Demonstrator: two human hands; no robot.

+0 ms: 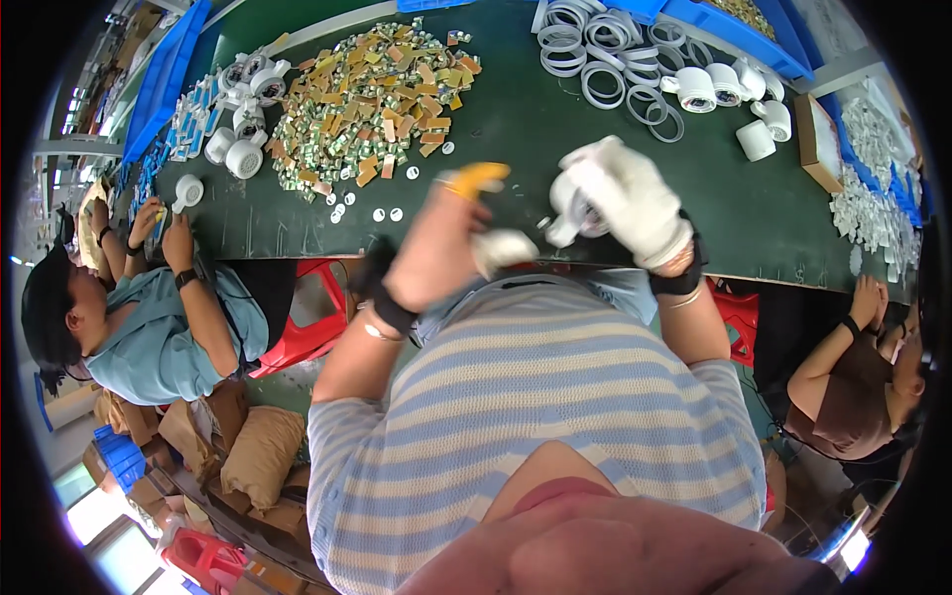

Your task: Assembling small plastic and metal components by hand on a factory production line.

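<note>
My right hand, in a white glove, is closed around a white round housing just above the table's near edge. A dark round opening with a pale ring shows on the housing's side. My left hand is to its left, apart from it and blurred by motion. Something yellow shows at its upper fingers and something white at its lower ones; whether these are finger covers or held parts I cannot make out. Several small white discs lie on the table beyond my left hand.
On the green table are a heap of small circuit pieces, grey-white rings, and white housings to the right. More housings lie at left. A cardboard box and clear parts stand right. Co-workers sit at both sides.
</note>
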